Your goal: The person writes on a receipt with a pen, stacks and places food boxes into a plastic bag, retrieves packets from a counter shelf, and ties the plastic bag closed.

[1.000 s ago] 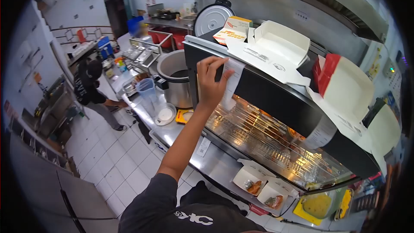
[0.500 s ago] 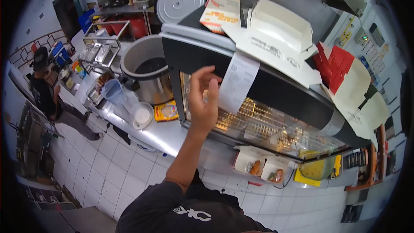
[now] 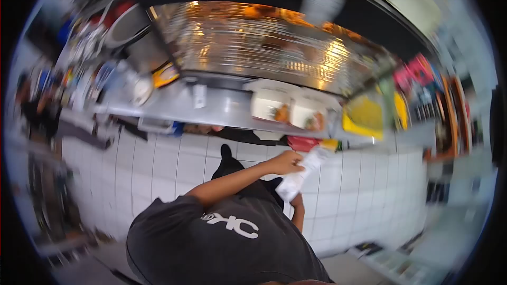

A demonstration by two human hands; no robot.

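A long white paper receipt (image 3: 306, 173) is in front of my body, with print blurred by motion. My left hand (image 3: 287, 162) is closed on its left edge, thumb lying over the paper. My right hand (image 3: 297, 200) is at the receipt's lower end; its fingers are hidden behind the paper and blurred, so their grip does not show. Beyond the hands, two open white takeaway boxes (image 3: 264, 106) stand on the steel counter (image 3: 227, 111), each with pieces of food inside. Another paper slip (image 3: 322, 0) hangs on the front of the lit food warmer (image 3: 237, 47).
A yellow board (image 3: 363, 116) lies at the counter's right end. To the left are a yellow packet (image 3: 165, 75) and a large metal pot (image 3: 129, 29). Another person (image 3: 39, 111) stands far left. White floor tiles (image 3: 174, 163) lie below the counter.
My left hand has come down from the warmer front to near my body and now holds a receipt. My right hand has come into view. The camera has tilted downward.
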